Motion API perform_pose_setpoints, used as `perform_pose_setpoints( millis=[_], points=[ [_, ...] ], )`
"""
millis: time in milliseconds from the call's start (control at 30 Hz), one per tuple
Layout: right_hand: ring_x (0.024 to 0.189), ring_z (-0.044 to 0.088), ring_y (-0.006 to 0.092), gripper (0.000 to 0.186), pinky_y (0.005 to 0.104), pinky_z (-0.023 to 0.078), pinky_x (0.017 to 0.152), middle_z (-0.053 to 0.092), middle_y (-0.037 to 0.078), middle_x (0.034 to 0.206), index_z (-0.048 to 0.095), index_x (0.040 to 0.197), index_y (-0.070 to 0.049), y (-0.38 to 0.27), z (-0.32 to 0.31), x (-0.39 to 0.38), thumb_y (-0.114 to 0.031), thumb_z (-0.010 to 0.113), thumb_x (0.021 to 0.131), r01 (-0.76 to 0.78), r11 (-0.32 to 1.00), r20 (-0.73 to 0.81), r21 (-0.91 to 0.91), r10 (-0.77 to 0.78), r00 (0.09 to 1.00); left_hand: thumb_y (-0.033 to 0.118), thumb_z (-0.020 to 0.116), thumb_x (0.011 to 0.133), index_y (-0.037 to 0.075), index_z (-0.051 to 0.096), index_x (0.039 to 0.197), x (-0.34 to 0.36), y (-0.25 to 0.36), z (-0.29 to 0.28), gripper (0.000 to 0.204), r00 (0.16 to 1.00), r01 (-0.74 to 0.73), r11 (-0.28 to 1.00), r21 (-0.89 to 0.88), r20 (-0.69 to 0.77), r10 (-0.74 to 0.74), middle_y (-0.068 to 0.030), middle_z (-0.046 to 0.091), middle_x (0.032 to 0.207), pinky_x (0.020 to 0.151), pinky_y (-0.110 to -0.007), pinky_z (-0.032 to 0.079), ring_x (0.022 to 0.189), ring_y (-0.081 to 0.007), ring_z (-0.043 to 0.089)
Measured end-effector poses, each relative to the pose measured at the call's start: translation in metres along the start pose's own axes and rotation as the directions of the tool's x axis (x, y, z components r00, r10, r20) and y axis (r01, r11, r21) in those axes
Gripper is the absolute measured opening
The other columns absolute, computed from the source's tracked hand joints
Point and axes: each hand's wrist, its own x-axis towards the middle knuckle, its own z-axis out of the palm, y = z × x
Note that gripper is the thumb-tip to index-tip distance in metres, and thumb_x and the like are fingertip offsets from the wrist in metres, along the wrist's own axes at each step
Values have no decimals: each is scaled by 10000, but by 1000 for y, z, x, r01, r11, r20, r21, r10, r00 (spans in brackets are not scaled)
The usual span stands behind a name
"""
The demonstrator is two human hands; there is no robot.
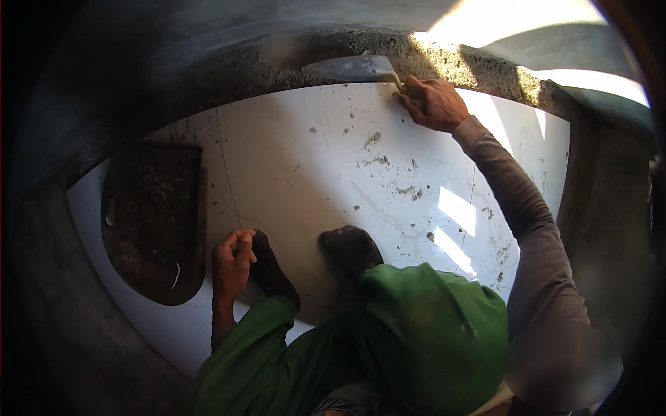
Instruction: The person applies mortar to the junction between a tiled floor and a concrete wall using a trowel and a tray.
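Note:
My right hand (437, 104) is closed around the handle of a trowel (350, 67) at the far edge of the white tiles (291, 166). Its grey blade points left and lies over a strip of rough mortar (291, 50) along the wall; whether it presses into the mortar I cannot tell. Low on the left, my left hand (232, 263) hangs by my knee, next to my dark shoe (272, 270). Its fingers are curled in, and no object shows in them.
A dark tub (202, 243) of mortar or rubble stands on the tiles at the left. Mortar crumbs (378, 159) are scattered over the middle and right. My other dark shoe (350, 251) is on the tiles. A grey wall (208, 28) curves along the far side, sunlit at right.

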Motion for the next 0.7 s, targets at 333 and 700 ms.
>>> perform_pose_setpoints(
  millis=[333,700],
  points=[
    [507,592,302,387,492,501,566,607,148,610,612,989,-56,18,-30,-12,-416,604,1131,-146,986,-28,84,149,988,288,616,1122,15,762,1234,1,14,10,329,998,-57,998,11,-20,57,20,607,696,644,-274,417,666,-48,526],
    [637,665,406,424,540,523,654,641,182,664,615,981,-67,37,-23,-39,-465,582,1126,-201,977,252,-76,214,944,290,614,1124,19,760,1234,-8,-4,15,327,1000,-18,1000,16,15,17,24,606,693,644,-274,411,663,-43,517]
  ],
)
